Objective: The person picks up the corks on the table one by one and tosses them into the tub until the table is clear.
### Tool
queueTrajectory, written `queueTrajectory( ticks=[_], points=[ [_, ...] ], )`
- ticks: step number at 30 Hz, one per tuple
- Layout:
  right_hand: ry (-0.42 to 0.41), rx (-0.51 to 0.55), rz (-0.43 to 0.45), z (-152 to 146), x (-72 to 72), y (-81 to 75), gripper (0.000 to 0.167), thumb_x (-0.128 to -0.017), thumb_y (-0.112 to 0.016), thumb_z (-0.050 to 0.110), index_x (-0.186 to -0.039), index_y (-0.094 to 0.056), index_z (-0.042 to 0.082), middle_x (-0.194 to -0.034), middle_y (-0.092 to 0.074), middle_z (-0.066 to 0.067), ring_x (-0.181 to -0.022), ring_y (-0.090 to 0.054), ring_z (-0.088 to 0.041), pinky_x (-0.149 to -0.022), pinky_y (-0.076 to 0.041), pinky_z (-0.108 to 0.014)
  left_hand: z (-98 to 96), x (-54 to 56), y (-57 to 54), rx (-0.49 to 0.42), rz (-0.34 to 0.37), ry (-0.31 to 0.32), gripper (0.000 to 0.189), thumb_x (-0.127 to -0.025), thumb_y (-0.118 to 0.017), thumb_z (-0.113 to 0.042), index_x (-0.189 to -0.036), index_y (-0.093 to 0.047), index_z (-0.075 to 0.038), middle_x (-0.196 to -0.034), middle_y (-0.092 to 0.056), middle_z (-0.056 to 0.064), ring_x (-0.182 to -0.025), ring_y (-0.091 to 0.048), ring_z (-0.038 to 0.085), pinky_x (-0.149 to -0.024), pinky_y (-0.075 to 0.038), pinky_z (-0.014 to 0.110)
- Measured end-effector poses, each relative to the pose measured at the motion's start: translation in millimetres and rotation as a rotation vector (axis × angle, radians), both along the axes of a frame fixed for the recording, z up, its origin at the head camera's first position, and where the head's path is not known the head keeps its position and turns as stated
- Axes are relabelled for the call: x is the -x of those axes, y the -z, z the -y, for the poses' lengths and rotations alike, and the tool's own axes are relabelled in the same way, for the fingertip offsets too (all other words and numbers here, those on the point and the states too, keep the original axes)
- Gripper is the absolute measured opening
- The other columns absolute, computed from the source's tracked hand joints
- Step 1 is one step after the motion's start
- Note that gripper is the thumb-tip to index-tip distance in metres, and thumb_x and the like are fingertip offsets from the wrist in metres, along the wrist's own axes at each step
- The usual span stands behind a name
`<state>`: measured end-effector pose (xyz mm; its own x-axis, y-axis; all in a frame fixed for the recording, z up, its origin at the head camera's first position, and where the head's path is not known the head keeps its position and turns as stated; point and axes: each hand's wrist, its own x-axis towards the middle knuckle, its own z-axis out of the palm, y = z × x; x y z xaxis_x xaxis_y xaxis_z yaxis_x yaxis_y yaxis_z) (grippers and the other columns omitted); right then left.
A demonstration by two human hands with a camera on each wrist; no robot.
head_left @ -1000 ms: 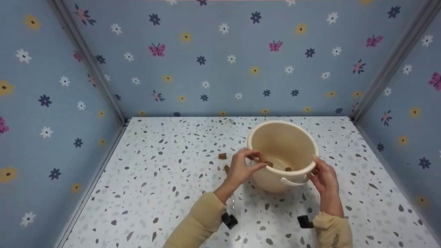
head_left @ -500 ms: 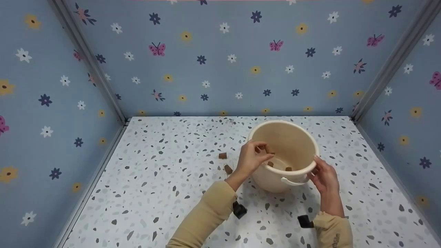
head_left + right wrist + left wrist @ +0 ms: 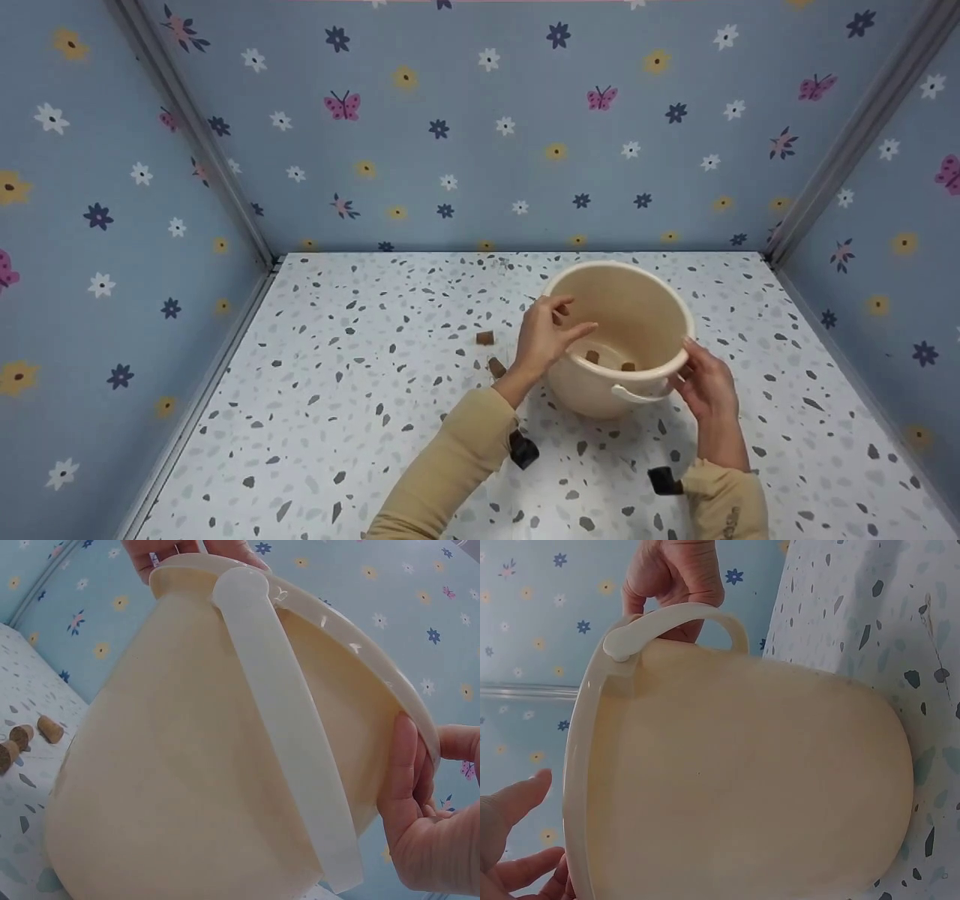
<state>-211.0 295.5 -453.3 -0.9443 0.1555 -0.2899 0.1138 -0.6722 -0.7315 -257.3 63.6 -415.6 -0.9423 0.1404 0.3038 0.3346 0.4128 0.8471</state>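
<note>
Now, head view: bucket (image 3: 592,394) stood on table (image 3: 360,450); two corks (image 3: 628,367) lay inside, two more (image 3: 485,338) left of it. Left hand (image 3: 541,341) hung over bucket's left side, thumb and fingers apart; right hand (image 3: 709,386) pinched its right rim. Left wrist view: left thumb and fingers gaped beside bucket. Right wrist view: three corks lay beside bucket.

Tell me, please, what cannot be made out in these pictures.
Head view: how many corks lie in the bucket; its near side and the left hand hide part.
Both wrist views: the bucket's inside, behind its outer wall.
Right wrist view: the leftmost cork, cut off by the left edge.
Head view: lettering on the right sleeve, too small.
</note>
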Motion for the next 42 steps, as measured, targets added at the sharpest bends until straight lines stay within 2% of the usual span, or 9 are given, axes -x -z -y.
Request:
queueTrajectory(
  ticks=[8, 15, 24, 32, 42],
  points=[
    [-0.003, -0.011, -0.002, 0, 0.1, 0.0, 0.017, -0.091, -0.050, 0.014, -0.084, -0.064, 0.008, -0.075, -0.061, -0.004, -0.069, -0.058, -0.013, -0.059, -0.048, -0.025, 12.2, 4.2, 0.6, -0.044, -0.048, -0.052, 0.034, -0.077, -0.070, -0.020, -0.103, -0.062, 0.000, -0.086, -0.057, 0.009, -0.074, -0.054, 0.022, -0.065, -0.045, 0.023],
    [0.009, -0.029, 0.007, 0, 0.2, 1.5, 0.018, -0.091, -0.050, 0.015, -0.082, -0.063, 0.008, -0.072, -0.060, -0.003, -0.066, -0.057, -0.012, -0.056, -0.047, -0.024, 25.9, 7.2, 4.5, -0.045, -0.005, -0.087, 0.034, -0.078, -0.068, -0.019, -0.105, -0.061, 0.000, -0.085, -0.057, 0.008, -0.076, -0.054, 0.022, -0.064, -0.044, 0.022],
    [-0.003, -0.001, 0.009, -1, 0.8, 0.8, 0.020, -0.091, -0.049, 0.013, -0.079, -0.064, 0.007, -0.072, -0.061, -0.003, -0.066, -0.057, -0.013, -0.057, -0.047, -0.024, 43.6, 8.4, 16.1, -0.034, 0.026, -0.154, 0.033, -0.078, -0.068, -0.023, -0.104, -0.062, -0.003, -0.088, -0.059, 0.008, -0.079, -0.054, 0.021, -0.067, -0.043, 0.029],
    [0.008, -0.004, 0.006, 0, -0.6, 0.1, 0.017, -0.090, -0.051, 0.014, -0.082, -0.064, 0.007, -0.074, -0.061, -0.004, -0.066, -0.057, -0.013, -0.056, -0.047, -0.025, 56.0, 15.1, 38.3, -0.094, 0.017, -0.146, 0.032, -0.077, -0.069, -0.017, -0.103, -0.061, 0.001, -0.087, -0.059, 0.011, -0.081, -0.055, 0.026, -0.073, -0.045, 0.033],
    [-0.004, -0.019, 0.000, 0, 1.0, 0.7, 0.019, -0.091, -0.048, 0.014, -0.082, -0.064, 0.008, -0.073, -0.061, -0.003, -0.066, -0.058, -0.013, -0.057, -0.047, -0.024, 67.9, 21.9, 68.0, -0.106, 0.031, -0.163, 0.032, -0.076, -0.070, -0.015, -0.102, -0.062, 0.003, -0.087, -0.060, 0.015, -0.082, -0.054, 0.029, -0.074, -0.045, 0.037]
  ],
)
